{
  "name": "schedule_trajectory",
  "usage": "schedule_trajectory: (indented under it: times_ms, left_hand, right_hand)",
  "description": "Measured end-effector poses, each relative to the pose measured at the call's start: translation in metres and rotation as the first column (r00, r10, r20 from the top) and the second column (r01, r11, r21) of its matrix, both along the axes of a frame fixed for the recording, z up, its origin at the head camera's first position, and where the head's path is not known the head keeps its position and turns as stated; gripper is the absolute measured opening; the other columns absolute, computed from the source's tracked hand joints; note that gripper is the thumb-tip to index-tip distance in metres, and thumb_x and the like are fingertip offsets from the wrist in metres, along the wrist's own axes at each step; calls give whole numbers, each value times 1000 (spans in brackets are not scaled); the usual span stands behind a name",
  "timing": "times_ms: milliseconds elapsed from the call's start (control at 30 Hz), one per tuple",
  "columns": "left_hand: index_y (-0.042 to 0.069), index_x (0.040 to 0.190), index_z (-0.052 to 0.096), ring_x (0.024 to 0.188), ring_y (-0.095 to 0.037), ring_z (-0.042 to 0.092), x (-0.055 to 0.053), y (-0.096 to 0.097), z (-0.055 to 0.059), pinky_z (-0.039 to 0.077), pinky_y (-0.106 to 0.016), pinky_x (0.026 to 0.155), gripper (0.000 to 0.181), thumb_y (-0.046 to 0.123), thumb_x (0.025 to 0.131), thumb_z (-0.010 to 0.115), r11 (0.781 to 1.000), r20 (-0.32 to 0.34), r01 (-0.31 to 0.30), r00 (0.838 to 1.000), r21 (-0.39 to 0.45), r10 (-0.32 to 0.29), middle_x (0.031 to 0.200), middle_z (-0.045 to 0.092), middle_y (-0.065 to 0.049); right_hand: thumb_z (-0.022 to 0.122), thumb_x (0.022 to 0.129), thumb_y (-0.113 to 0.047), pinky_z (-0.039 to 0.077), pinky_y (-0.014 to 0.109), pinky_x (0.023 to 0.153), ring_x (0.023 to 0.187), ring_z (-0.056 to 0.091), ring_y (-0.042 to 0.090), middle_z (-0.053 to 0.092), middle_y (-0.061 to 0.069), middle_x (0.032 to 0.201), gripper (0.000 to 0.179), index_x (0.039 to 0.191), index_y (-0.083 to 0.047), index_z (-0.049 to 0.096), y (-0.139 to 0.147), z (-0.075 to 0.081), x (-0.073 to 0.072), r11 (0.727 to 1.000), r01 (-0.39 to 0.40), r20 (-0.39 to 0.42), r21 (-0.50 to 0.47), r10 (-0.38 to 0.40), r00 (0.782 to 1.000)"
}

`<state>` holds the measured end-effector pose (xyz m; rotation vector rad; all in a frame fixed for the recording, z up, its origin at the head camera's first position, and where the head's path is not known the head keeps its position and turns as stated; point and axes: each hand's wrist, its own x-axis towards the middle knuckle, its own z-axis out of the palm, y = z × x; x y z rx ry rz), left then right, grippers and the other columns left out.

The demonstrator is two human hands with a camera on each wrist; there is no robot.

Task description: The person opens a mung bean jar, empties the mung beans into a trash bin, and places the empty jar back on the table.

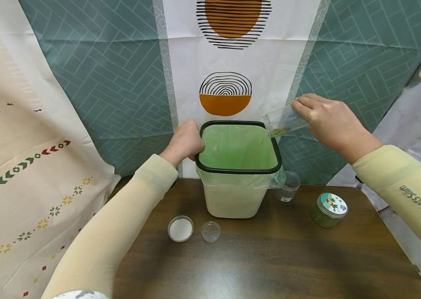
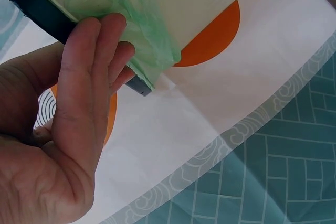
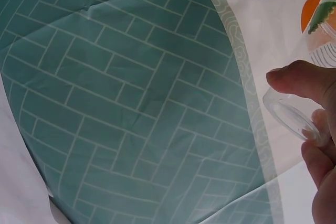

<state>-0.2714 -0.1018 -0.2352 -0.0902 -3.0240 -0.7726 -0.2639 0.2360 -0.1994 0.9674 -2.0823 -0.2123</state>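
A pale trash bin (image 1: 229, 203) with a black rim and a green bag liner (image 1: 238, 143) stands at the back of the table. My left hand (image 1: 185, 141) grips its left rim; the left wrist view shows the fingers (image 2: 79, 82) over the rim and liner. At the bin's right side, my right hand (image 1: 324, 118) holds a clear plastic jar (image 1: 287, 120) tilted, its mouth at the rim. Some green bits (image 1: 279, 131) lie inside near that mouth. The right wrist view shows the thumb (image 3: 299, 82) and fingers around the jar's base end.
Right of the bin is an uncapped clear jar (image 1: 289, 185). Farther right sits a lidded jar (image 1: 329, 210) of green contents. Two round lids, one with a white inside (image 1: 180, 229) and one clear (image 1: 211, 231), lie before the bin. A patterned cloth (image 1: 106, 83) hangs behind.
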Motion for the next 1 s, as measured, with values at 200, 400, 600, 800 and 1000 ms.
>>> schedule_trajectory:
  times_ms: [200, 400, 600, 800, 1000]
  left_hand:
    - [7, 61, 56, 43, -21, 64, -1, 0, -1, 51, -29, 41, 13, -2, 70, 51, 1000, -6, 0, 1000, 7, 0, 57, 63, -12]
    - [6, 62, 57, 43, -21, 63, -2, 0, -1, 51, -29, 40, 13, -2, 70, 51, 1000, -8, 2, 1000, 11, -2, 56, 64, -13]
    - [6, 61, 57, 43, -21, 64, -2, -1, -1, 50, -28, 40, 13, -1, 70, 51, 1000, -3, 3, 1000, 5, -3, 56, 64, -12]
    - [6, 62, 59, 47, -24, 66, -2, -1, -2, 50, -28, 40, 13, -1, 70, 51, 1000, 1, 1, 1000, 8, -1, 56, 64, -12]
    - [7, 60, 57, 46, -23, 65, -3, -1, -2, 51, -28, 40, 14, -2, 70, 51, 1000, -5, 1, 1000, 19, -1, 56, 63, -12]
  right_hand:
    - [66, 73, 15, 54, 48, 74, 107, 61, 33, 64, 20, 115, 49, 119, 0, 61, -1, 0, 1, 1000, -2, -7, -2, 2, 1000]
    - [64, 77, 13, 53, 49, 74, 109, 60, 34, 63, 20, 117, 45, 120, 0, 60, -3, 2, 2, 1000, 12, 5, 8, -12, 1000]
    - [61, 79, 14, 54, 49, 74, 110, 60, 34, 62, 21, 118, 44, 120, 1, 60, -3, 2, 3, 999, 26, 0, 25, -26, 1000]
    - [61, 79, 14, 53, 49, 75, 111, 59, 35, 62, 21, 119, 43, 121, 1, 60, -5, 2, 2, 999, 28, -6, 33, -28, 1000]
    - [62, 79, 14, 53, 49, 76, 111, 60, 35, 62, 21, 119, 44, 121, 1, 60, -6, 2, 2, 999, 34, -2, 33, -34, 999]
